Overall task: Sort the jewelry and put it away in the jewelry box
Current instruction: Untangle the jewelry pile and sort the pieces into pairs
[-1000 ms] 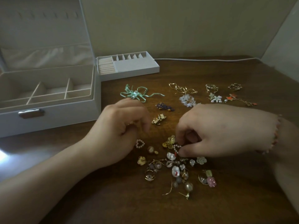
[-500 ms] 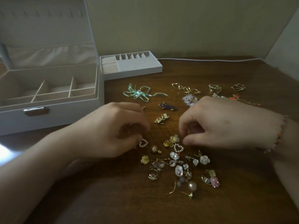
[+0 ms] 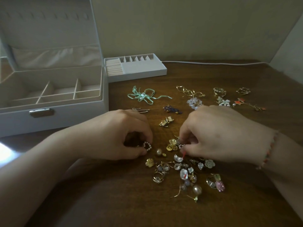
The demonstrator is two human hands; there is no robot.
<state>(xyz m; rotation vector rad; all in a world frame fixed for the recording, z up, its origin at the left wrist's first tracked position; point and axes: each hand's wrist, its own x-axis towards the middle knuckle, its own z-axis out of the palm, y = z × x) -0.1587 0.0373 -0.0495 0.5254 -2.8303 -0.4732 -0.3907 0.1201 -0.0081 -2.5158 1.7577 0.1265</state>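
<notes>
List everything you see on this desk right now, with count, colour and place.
jewelry box: one, white, lid open, left
tray: one, white, beside the box
ribbon bow: one, mint green, centre back
sorted jewelry: several pieces, gold and pastel, back right
jewelry pile: many pieces, mixed, front centre
pearl heart: one, white, pinched by left hand
cable: one, white, along the wall
left hand: one
right hand: one, beaded bracelet on its wrist
</notes>
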